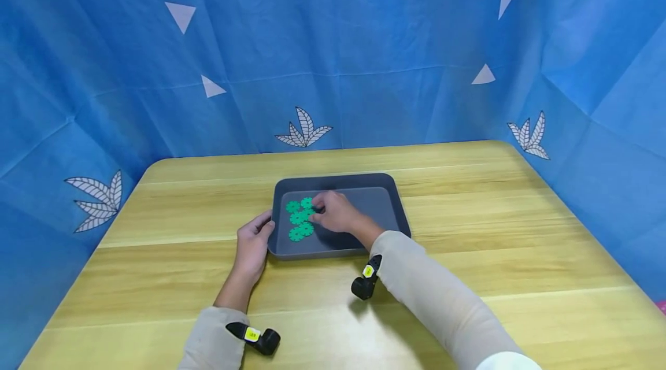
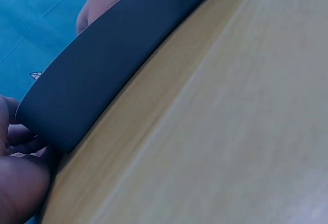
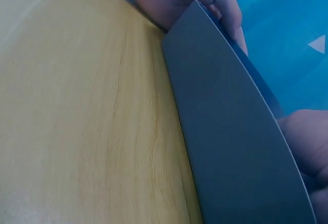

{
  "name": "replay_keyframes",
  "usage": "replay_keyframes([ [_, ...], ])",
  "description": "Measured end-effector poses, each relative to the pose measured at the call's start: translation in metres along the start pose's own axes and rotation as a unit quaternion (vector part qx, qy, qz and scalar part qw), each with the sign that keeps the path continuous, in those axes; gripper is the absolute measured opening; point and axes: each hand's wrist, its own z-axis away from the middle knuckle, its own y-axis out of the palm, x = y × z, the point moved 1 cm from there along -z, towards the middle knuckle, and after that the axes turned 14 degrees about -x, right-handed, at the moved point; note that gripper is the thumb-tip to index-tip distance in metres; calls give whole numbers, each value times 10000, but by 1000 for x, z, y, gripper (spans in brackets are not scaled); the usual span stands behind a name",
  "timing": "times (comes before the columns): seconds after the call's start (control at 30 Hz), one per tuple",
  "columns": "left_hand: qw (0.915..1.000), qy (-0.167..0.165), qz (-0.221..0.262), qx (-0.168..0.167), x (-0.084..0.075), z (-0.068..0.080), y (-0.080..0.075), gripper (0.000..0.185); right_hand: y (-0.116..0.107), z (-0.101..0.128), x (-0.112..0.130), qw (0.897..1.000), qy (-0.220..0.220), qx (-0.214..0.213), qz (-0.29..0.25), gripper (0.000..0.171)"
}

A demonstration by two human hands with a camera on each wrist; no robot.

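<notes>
At the tray's left near corner, my left hand (image 1: 253,247) curls its fingers against the rim, thumb up at the edge, gripping the wall; I judge this steadies the tray while the other hand works. The left wrist view shows the fingertips (image 2: 18,134) pressed to the dark outer wall, low at the corner. My right hand (image 1: 337,212) reaches over the near rim into the tray, fingers bent down and bunched over the green gear-shaped pieces (image 1: 299,218); whether they pinch one or only touch it I cannot tell, since the hand hides its own tips. The pieces lie flat in a loose cluster in the left half of the dark grey tray (image 1: 387,185), some touching one another, the right half bare. The tray sits near the middle of the wooden table (image 1: 494,231), with blue patterned cloth (image 1: 364,58) hung behind.
</notes>
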Motion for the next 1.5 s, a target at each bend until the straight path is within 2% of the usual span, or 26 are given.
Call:
replay_keyframes([
  [0.53, 10000, 86, -17, 23, 1, -1, 1, 37, 4, -6, 6, 9989, -145, 123, 433, 37],
  [0.77, 9999, 118, -8, 56, 2, -2, 1, 37, 4, -6, 6, 9986, -100, 227, 460, 37],
  [1.23, 10000, 75, -35, -4, 2, -3, 0, 38, 6, -8, 6, 9983, -177, 119, 544, 38],
  [1.3, 10000, 80, -34, -15, 2, -2, 0, 38, 7, -8, 5, 9982, -218, 73, 548, 34],
  [1.37, 9999, 95, -29, -28, 2, -2, 0, 37, 8, -9, 6, 9980, -305, 61, 542, 20],
  [1.4, 9999, 103, -20, -32, 2, -3, 0, 37, 8, -9, 6, 9980, -344, 53, 530, 20],
  [1.5, 9999, 118, -43, -25, 1, -3, 0, 37, 8, -9, 7, 9976, -475, 44, 503, 43],
])
